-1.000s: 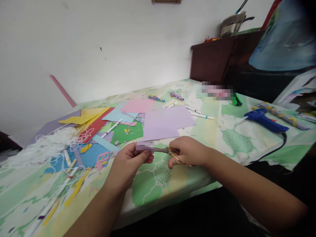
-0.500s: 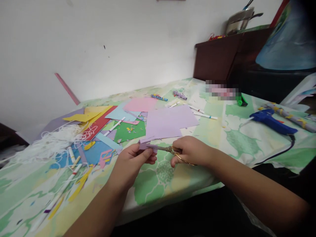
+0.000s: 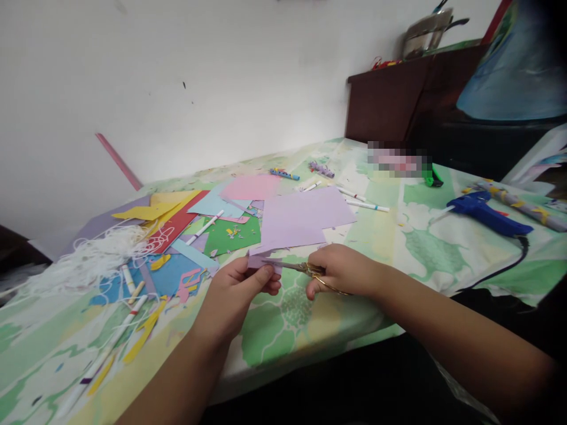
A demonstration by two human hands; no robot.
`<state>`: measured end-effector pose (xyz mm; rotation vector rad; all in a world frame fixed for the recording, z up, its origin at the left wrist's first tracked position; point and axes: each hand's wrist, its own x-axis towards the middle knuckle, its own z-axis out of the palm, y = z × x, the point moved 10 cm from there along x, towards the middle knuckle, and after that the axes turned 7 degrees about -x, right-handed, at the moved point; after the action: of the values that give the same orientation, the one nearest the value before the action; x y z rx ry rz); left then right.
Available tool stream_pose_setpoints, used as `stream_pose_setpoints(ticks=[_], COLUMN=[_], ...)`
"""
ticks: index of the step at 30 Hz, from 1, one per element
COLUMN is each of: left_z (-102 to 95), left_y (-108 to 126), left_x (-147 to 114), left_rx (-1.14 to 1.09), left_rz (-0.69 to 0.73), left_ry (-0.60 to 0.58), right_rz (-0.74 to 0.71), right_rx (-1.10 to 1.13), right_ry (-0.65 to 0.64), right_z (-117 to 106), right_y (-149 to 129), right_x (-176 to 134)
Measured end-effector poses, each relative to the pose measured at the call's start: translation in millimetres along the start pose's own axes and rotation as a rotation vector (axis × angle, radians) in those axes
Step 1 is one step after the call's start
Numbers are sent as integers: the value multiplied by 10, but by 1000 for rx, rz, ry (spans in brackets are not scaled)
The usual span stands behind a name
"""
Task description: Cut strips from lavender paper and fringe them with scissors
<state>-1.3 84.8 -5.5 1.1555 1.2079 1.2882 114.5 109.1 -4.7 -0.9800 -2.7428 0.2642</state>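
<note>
Purple paper piece (image 3: 254, 260) sits pinched between the thumb and fingers of my left hand (image 3: 235, 289), above the near part of the desk (image 3: 411, 271). Gold-handled scissors (image 3: 295, 266) come at it from 3 o'clock, blades reaching onto the paper; I cannot tell how far apart the blades stand. My right hand (image 3: 343, 268) is wrapped round the handles, and my two hands are near each other without touching. Around the piece, a larger purple sheet (image 3: 305, 218) lies between 1 and 2 o'clock, a green sheet (image 3: 248, 241) between 10 and 11, tangled white string (image 3: 97, 254) at 9, and a blue glue gun (image 3: 487, 215) well out at 3.
</note>
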Motion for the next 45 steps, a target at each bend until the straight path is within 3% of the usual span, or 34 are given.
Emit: stream_pose_setpoints(ticks=[14, 20, 29, 45], left_z=[55, 97, 155, 104], left_y=[-3, -67, -55, -150], left_x=[-14, -13, -26, -6], left_rx=[-16, -4, 34, -24], left_rz=[28, -26, -35, -108], left_ry=[-93, -134, -189, -140], right_rz=[-28, -41, -16, -3], right_rx=[-13, -8, -21, -73], right_ry=[44, 56, 1, -7], right_z=[-38, -36, -15, 24], right_y=[-23, -46, -58, -33], right_x=[-22, -24, -18, 19])
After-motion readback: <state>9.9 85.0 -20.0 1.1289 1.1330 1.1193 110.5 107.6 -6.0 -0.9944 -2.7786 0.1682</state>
